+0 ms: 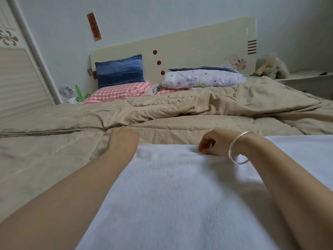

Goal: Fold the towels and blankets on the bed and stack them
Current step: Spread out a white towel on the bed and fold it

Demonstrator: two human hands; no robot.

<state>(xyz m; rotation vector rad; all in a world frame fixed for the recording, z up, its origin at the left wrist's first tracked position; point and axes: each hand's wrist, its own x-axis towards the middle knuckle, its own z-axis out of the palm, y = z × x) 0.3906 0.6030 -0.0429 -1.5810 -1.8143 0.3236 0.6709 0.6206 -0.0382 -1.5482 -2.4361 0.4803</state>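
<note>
Towel: a white fluffy towel [180, 195] lies spread flat at the near side of the bed, on top of the bedding, its far edge running between the two hands.
Left hand: the left hand [123, 139] sits at the towel's far left corner, where the towel meets the blanket. Only the back of the hand shows and its fingers curl away out of sight, so I cannot tell whether they grasp anything.
Right hand: the right hand [214, 143] rests on the towel's far edge, fingers [201, 148] and thumb curled down and pinching the cloth there. A silver bangle [239, 148] hangs loosely on that wrist.
Blanket: a tan quilted blanket [198, 105] covers most of the bed, rumpled, with a thick fold lying across the middle just beyond the hands.
In the way: both forearms lie over the towel's sides and hide parts of its left and right edges.
Head of the bed: a dark blue pillow [119, 71] leans upright against the cream headboard [180, 47], with a pink checked pillow [119, 92] flat in front of it. To the right of these lies a folded floral quilt [203, 78].
Left side: a small white fan [67, 93] stands beside the bed, near a slatted wardrobe door [18, 78].
Wall: a red paper strip [94, 26] hangs above the headboard.
Right side: a pale bundle [272, 65] sits on a white bedside shelf [306, 76]. What it is cannot be made out.
</note>
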